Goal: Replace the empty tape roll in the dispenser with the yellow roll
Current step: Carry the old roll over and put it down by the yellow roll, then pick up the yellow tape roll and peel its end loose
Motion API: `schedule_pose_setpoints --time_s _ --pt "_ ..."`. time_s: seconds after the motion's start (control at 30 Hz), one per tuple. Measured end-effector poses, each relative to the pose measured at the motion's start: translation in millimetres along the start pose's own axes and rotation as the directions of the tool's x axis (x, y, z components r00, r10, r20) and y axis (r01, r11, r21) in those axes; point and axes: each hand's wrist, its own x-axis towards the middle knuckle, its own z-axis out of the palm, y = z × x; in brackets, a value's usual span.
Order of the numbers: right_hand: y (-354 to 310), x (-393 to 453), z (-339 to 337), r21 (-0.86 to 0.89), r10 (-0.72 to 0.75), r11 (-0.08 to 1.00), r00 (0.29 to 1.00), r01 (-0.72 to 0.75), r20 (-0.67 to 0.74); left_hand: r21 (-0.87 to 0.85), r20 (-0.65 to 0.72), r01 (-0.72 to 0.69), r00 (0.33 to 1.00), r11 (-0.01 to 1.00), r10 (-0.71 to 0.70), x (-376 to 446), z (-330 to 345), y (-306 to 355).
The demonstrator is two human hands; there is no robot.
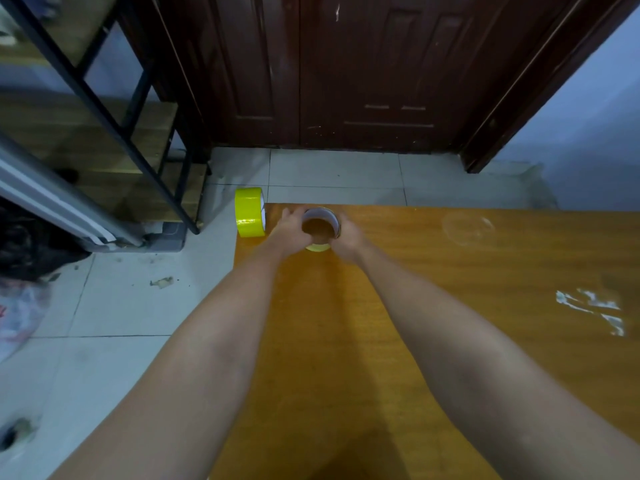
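Yellow roll [248,212]: on edge at far left corner of wooden table [450,306], partly overhanging left edge; white core face turned right. Intact, untouched by either hand.

Second roll-shaped item [320,226]: near far edge of table, just right of yellow roll, not touching it. Axis vertical, open bore facing up, table colour visible through bore. Wall pale grey-white with dark band on right side; yellow part visible below, at near side, between both wrists. Identity (empty core, dispenser part, or another roll) not determinable from head view.

Left hand [290,230]: fingers curled round left wall of ring, gripping it; fingertips at far rim.

Right hand [348,235]: fingers curled round right wall of same ring, gripping it; thumb position hidden.

Both forearms extended from near edge toward far edge, converging on ring.

Table surface: white scraped residue patch [588,311] near right edge; faint circular mark [467,226] toward far right corner.

Surroundings: pale tiled floor [121,306] left of and beyond table; dark brown double door [329,71] beyond far edge; black metal-framed rack with wooden shelves [114,109] at far left; small debris on tiles.
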Motion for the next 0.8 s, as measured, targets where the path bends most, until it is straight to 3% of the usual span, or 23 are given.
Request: schedule_pose_setpoints --time_s 0.13,0.23,0.33,0.47,0.6,0.8 --pt "-5.9 -3.7 -0.9 -0.064 0.02 0.998 1.0 -0.02 0.007 0.065 0.009 0.004 1.0 0.998 -0.004 -3.0 -1.0 4.3" --pt "-17.5 -9.9 -4.8 -0.173 0.054 0.983 0.998 -0.059 -0.037 0.265 -0.084 -0.1 0.988 0.959 0.126 -7.6 -9.8 15.3" --pt "-37.6 -16.9 -10.5 -0.282 0.047 0.955 0.988 -0.087 -0.146 0.388 -0.245 -0.192 0.921 0.901 0.302 -12.1 -32.8 31.3" --pt "-71.8 -22.2 -9.5 -0.301 -0.034 0.953 0.984 -0.02 -0.174 0.419 -0.462 -0.139 0.818 0.897 0.343 -12.5 -76.1 39.1" --pt "-107.9 -30.1 8.3 -0.209 -0.105 0.974 0.99 0.084 -0.093 0.418 -0.52 0.019 0.825 0.908 0.222 -13.5 -110.2 14.9" --pt "-135.8 -27.7 45.5 -0.177 -0.115 0.978 0.993 0.108 -0.03 0.07 -0.375 0.257 0.902 0.964 -0.213 -16.3 -115.8 -47.9"
